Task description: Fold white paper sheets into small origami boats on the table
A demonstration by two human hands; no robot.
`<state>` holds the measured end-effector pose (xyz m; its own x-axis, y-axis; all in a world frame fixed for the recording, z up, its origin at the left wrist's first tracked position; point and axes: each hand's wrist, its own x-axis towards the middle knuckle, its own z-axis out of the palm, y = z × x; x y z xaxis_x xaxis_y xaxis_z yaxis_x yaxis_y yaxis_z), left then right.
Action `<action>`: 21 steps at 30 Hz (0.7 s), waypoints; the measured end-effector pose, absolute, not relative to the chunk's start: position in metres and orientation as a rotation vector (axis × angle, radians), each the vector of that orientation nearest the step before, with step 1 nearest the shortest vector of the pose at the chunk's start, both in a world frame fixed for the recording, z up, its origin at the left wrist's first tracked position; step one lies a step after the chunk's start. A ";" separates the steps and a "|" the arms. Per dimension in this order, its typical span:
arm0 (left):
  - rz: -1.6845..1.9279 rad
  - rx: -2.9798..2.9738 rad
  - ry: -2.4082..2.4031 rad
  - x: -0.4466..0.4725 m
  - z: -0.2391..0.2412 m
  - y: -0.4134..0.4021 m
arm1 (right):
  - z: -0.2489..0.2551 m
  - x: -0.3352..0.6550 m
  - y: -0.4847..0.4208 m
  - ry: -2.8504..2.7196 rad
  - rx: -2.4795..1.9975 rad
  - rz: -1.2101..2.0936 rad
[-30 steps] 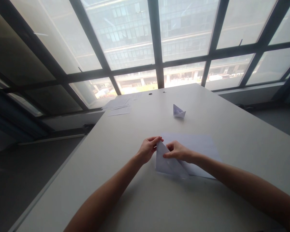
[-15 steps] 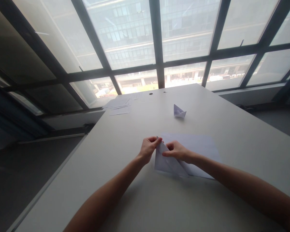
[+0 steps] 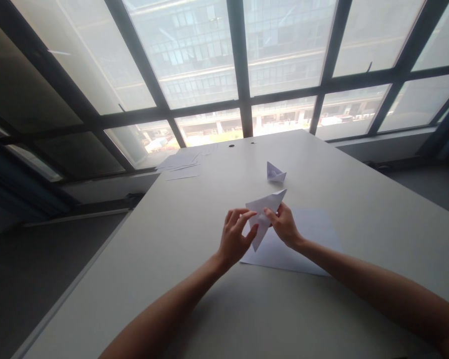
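A triangular folded white paper (image 3: pixel 262 213) is tilted up above the table. My right hand (image 3: pixel 285 225) grips its right side, with the thumb on the near face and the other fingers partly hidden behind. My left hand (image 3: pixel 236 238) is at the paper's left side, its thumb and index finger apart and their tips at or against the face; contact is hard to make out. Below both hands a flat white sheet (image 3: pixel 307 244) lies on the table. A small folded paper boat (image 3: pixel 275 173) stands just beyond them.
The white table (image 3: pixel 194 319) extends to the windows, its left edge dropping to a dark floor. Several loose paper sheets (image 3: pixel 182 167) lie at its far left corner. A dark round cable hole (image 3: pixel 231 146) is near the far edge.
The folded paper has been lifted off the flat sheet and turned, a point now facing up and right. My left hand has loosened its pinch; my right hand has moved slightly right and up.
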<state>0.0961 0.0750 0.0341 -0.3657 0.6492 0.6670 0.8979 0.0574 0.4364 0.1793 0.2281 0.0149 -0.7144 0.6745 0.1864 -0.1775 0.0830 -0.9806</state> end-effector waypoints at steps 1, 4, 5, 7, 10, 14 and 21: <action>-1.161 -1.592 -2.054 0.099 0.035 0.075 | 0.015 0.180 0.226 -1.740 -0.471 1.711; -1.109 -1.639 -2.103 0.102 0.037 0.075 | 0.015 0.183 0.219 -1.769 -0.325 1.803; -1.124 -1.635 -2.120 0.103 0.037 0.076 | 0.015 0.184 0.217 -1.773 -0.257 1.842; -1.185 -1.614 -2.145 0.102 0.038 0.076 | 0.014 0.185 0.215 -1.767 -0.125 1.896; -1.293 -1.589 -2.158 0.101 0.037 0.077 | 0.010 0.185 0.214 -1.763 -0.009 1.911; -1.446 -1.567 -2.176 0.101 0.034 0.078 | 0.003 0.184 0.217 -1.796 -0.002 1.889; -1.756 -1.628 -2.203 0.101 0.037 0.080 | 0.005 0.186 0.219 -1.840 0.005 1.841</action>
<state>0.1014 0.0803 0.0365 -0.4948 0.7357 0.4625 0.6149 -0.0797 0.7845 0.1859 0.2186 0.0046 -0.8581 0.3608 0.3654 -0.3656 0.0704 -0.9281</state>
